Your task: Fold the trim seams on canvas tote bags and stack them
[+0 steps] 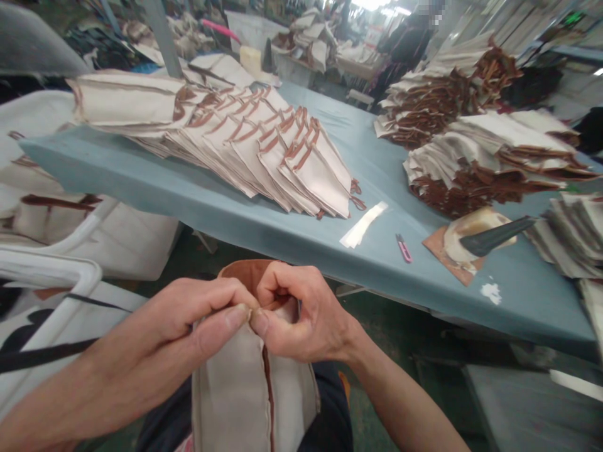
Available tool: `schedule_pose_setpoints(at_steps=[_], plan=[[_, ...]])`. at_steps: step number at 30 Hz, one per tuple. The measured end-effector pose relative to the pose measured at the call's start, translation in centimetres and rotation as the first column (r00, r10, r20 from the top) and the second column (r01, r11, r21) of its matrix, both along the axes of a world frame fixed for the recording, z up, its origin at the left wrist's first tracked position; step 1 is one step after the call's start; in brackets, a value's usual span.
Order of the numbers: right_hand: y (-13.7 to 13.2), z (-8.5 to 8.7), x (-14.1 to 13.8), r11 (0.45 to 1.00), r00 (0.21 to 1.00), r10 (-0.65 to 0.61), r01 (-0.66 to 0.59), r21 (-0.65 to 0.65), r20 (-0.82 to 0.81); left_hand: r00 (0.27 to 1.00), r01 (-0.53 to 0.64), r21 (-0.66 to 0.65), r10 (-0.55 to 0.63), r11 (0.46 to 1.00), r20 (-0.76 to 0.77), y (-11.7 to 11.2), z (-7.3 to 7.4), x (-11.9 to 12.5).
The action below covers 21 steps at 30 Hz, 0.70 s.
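A cream fabric pouch (230,395) with a brown strip down its middle and a brown lining at its top lies across my lap. My left hand (198,320) pinches the upper end of its middle seam between thumb and forefinger. Right beside it, my right hand (301,314) grips the same seam edge, its fingers curled and the thumb pressed on the cloth. The two thumb tips nearly meet there. Whatever small detail lies between the fingertips is hidden.
Overlapping cream pouches (282,150) cover the blue table (226,207). White strips (362,226), pink thread snips (404,248) and a glue pot with a dark-handled brush (475,238) lie nearer. Brown-edged stacks (480,157) stand right; white bins (127,245) stand left. A person (409,37) is behind.
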State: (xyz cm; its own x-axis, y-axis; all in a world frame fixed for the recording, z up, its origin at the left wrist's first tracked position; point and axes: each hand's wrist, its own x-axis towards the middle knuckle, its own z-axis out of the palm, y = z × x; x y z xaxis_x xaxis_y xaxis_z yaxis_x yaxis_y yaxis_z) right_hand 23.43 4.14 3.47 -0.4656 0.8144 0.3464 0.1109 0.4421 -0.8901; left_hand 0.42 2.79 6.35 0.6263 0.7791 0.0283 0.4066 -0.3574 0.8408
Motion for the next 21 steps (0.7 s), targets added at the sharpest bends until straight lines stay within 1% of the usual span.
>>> schedule_pose_setpoints(at_steps=[1, 3, 5, 7, 9, 11, 13, 15, 17, 19, 21], plan=[[0.0, 0.1, 0.0, 1.0, 1.0, 0.018, -0.018, -0.002, 0.002, 1.0, 0.007, -0.022, -0.007, 1.0, 0.023, 0.0, -0.3, -0.2], [0.0, 0.3, 0.1, 0.998, 0.998, 0.055, -0.055, -0.031, -0.001, 0.999, -0.022, -0.05, 0.024, 0.999, 0.042, 0.1, -0.9, -0.4], [0.2, 0.6, 0.4, 0.989, 0.994, 0.106, -0.107, -0.098, -0.022, 0.998, -0.045, -0.058, 0.047, 0.997, 0.037, 0.1, -1.4, -0.6], [0.3, 0.8, 0.9, 0.971, 0.984, 0.169, -0.175, -0.164, -0.054, 0.999, -0.037, -0.06, 0.039, 0.998, 0.036, 0.1, -1.6, -0.8], [0.4, 1.0, 1.4, 0.959, 0.972, 0.223, -0.232, -0.165, -0.071, 0.999, -0.014, -0.049, 0.016, 0.999, 0.041, 0.1, -1.5, -1.0], [0.4, 1.0, 1.6, 0.97, 0.973, 0.228, -0.23, -0.073, -0.036, 0.999, -0.02, -0.007, 0.02, 1.0, 0.036, 0.0, -1.2, -1.0], [0.3, 0.9, 1.7, 0.98, 0.983, 0.18, -0.182, 0.082, 0.031, 0.999, -0.041, 0.066, 0.039, 0.997, 0.034, 0.0, -0.9, -0.8], [0.2, 0.7, 1.5, 0.965, 0.991, 0.099, -0.117, 0.235, 0.087, 0.998, -0.058, 0.17, 0.051, 0.984, 0.042, 0.1, -0.5, -0.3], [0.0, 0.5, 1.3, 0.937, 0.993, 0.015, -0.055, 0.345, 0.116, 0.997, -0.077, 0.288, 0.072, 0.955, 0.029, 0.4, 0.0, 0.4], [-0.2, 0.5, 1.1, 0.923, 0.99, -0.047, -0.01, 0.385, 0.137, 0.997, -0.07, 0.386, 0.082, 0.92, -0.014, 0.6, 0.7, 0.9], [-0.4, 0.6, 1.0, 0.938, 0.986, -0.06, 0.002, 0.348, 0.157, 0.995, -0.047, 0.456, 0.081, 0.889, -0.055, 0.7, 1.3, 1.2]])
